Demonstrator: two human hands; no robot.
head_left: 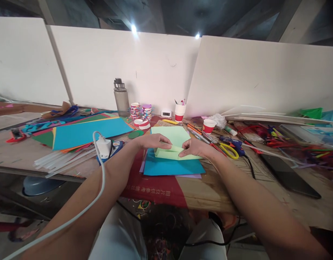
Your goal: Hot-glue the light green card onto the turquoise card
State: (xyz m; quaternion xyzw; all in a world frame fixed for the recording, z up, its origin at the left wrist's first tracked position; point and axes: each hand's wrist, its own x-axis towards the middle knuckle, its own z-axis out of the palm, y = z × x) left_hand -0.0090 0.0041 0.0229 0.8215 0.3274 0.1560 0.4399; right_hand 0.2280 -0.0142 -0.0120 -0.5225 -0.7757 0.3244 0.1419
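A pale green sheet of paper point(170, 133) lies in front of me, its near edge folded up and over. My left hand point(157, 141) pinches the folded strip near its middle, thumb and fingers close together. On the strip's right part, my right hand point(192, 147) grips the paper between thumb and fingers. Beneath it rests a blue sheet point(172, 168), with a lilac sheet point(195, 176) showing at its edges.
Coloured sheets point(87, 130), clear glue sticks point(60, 160) and a white plug with cable point(103, 146) lie left. Paper cups point(180, 113) and a bottle point(121, 99) stand behind. Yellow-handled scissors point(230, 151), a glue gun point(234, 143) and a black phone point(289, 176) lie right.
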